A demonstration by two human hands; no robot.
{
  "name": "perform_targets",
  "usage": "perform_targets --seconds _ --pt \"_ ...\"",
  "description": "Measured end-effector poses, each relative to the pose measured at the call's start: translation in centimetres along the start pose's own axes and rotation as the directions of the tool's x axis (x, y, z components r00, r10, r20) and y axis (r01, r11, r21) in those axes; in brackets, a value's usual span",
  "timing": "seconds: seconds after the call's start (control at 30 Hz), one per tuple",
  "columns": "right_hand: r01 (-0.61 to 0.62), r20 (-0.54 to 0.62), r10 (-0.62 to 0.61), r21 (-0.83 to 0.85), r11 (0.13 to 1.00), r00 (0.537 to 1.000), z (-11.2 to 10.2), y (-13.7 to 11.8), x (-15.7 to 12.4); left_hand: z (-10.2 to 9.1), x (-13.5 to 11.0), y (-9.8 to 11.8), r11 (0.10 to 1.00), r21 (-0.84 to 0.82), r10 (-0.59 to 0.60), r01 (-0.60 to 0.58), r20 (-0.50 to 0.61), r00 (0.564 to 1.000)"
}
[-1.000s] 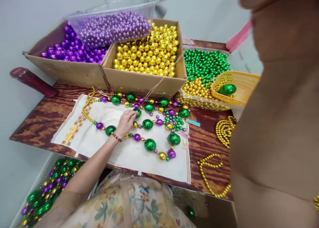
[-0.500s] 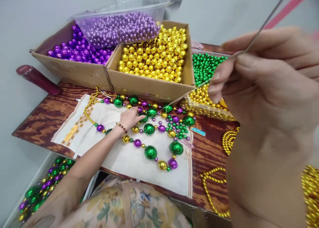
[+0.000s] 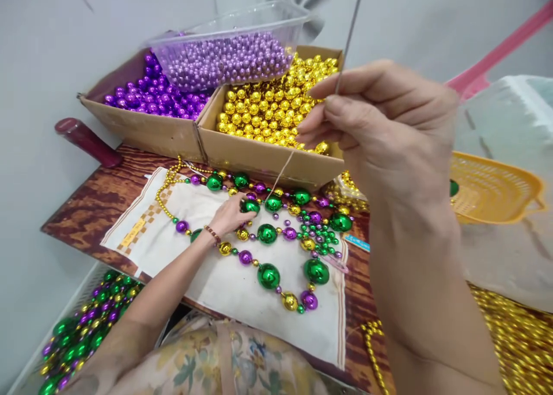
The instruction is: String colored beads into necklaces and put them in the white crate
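On the white cloth [image 3: 207, 291], my left hand [image 3: 228, 213] has its fingers closed on a large green bead [image 3: 249, 205] in a strand of shiny green, purple and gold beads. A pale string [image 3: 283, 171] slants up from the beads toward my right hand [image 3: 367, 110], raised near the camera. Thumb and forefinger pinch the string there, and a thin, straight grey length [image 3: 352, 32] rises above them; I cannot tell whether that is a needle. Loose small green beads [image 3: 325, 234] lie within the strand's right end.
Behind the cloth, a cardboard box [image 3: 276, 159] holds purple and gold beads, with a clear tub [image 3: 228, 58] of lilac beads on top. A dark red bottle [image 3: 88, 143] tilts at left. A white basket [image 3: 32, 357] of finished-looking strands is below left; a yellow basket [image 3: 514, 193] is right.
My right hand has moved left in view, now in front of the gold beads, still pinching the string. My left hand stays on the green bead. The view has swung right, showing the yellow basket.
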State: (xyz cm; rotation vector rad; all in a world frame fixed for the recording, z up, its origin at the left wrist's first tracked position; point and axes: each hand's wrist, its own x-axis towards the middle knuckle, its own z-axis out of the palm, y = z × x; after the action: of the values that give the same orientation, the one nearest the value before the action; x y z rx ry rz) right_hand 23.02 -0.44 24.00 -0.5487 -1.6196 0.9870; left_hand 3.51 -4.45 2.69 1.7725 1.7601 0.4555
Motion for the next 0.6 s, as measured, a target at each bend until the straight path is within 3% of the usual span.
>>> perform_targets --seconds 0.07,0.13,0.23,0.3,0.37,0.47,0.6 --pt "-0.002 0.009 0.002 -0.017 1.000 1.000 0.6 0.5 0.7 -1.2 -0.6 -1.9 0.978 -0.207 -0.020 -0.017 -0.172 0.985" --pt "0.004 0.016 -0.004 0.005 1.000 1.000 1.1 1.1 1.5 -2.5 -1.5 -3.8 0.902 -0.429 -0.085 -0.047 -0.283 0.955" --pt "0.037 0.024 -0.039 0.079 0.996 0.999 1.6 1.7 2.6 -3.7 -3.0 -5.2 0.668 -0.742 -0.164 -0.057 -0.222 0.961" --pt "0.056 0.003 -0.057 0.096 0.994 0.998 1.7 1.8 3.1 -3.9 -3.8 -4.9 0.550 -0.835 -0.126 -0.030 -0.119 0.985" --pt "0.041 -0.019 -0.039 0.085 0.996 0.999 1.9 1.8 3.4 -3.4 -4.2 -3.8 0.572 -0.820 -0.005 0.029 0.031 0.999" --pt "-0.010 -0.017 0.011 0.062 0.998 1.000 2.1 1.9 3.5 -2.1 -3.6 -1.5 0.739 -0.671 0.134 0.055 0.226 0.965" --pt "0.006 0.010 -0.006 0.071 0.997 1.000 1.9 1.3 3.6 -0.2 -1.7 0.8 0.859 -0.513 0.160 -0.002 0.264 0.951"
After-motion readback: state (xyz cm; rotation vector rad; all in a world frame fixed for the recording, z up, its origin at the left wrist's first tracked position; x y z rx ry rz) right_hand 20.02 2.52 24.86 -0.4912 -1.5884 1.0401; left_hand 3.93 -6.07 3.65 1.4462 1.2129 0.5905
